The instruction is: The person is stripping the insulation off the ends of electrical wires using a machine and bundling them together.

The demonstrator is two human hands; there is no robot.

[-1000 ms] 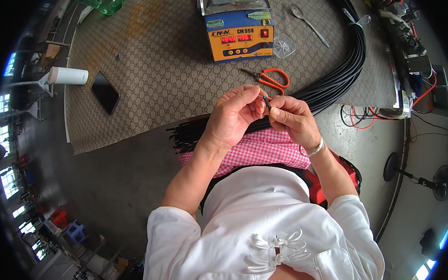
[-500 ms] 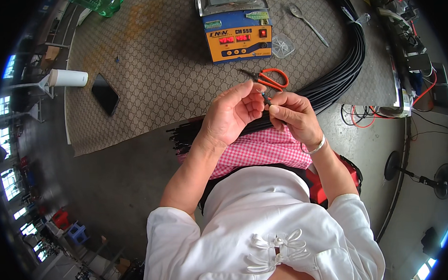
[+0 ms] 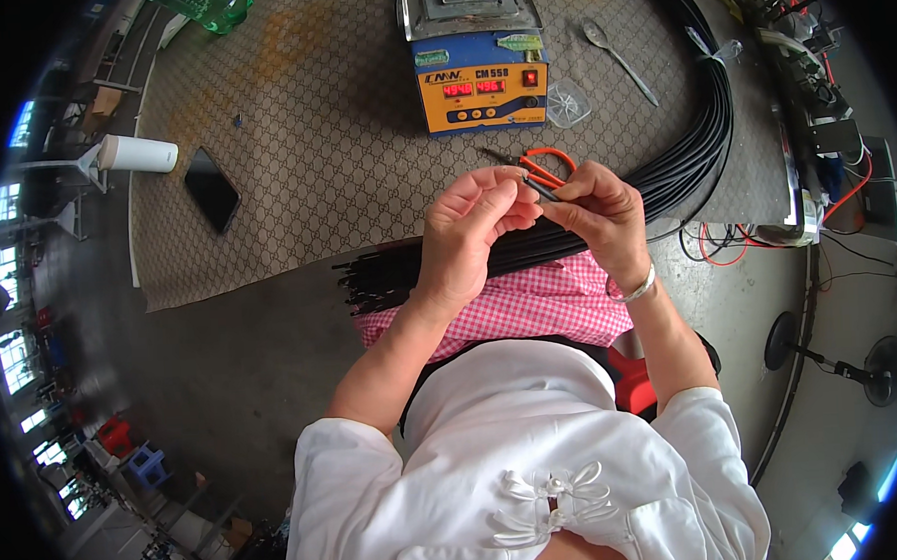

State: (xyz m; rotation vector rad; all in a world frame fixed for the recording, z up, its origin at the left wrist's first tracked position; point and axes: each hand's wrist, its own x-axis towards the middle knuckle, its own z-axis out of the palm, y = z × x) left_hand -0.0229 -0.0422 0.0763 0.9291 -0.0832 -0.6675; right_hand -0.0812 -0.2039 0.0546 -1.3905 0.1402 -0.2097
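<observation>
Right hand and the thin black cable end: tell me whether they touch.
Touching. The head view shows the right hand pinching the thin black cable end between its fingertips, with the left hand closed on it from the other side.

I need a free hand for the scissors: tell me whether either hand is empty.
No: the left hand and the right hand both pinch the same black cable end between them.

Scissors (image 3: 544, 166) lie between solder station (image 3: 480, 78) and cable bundle (image 3: 683, 160).
</observation>
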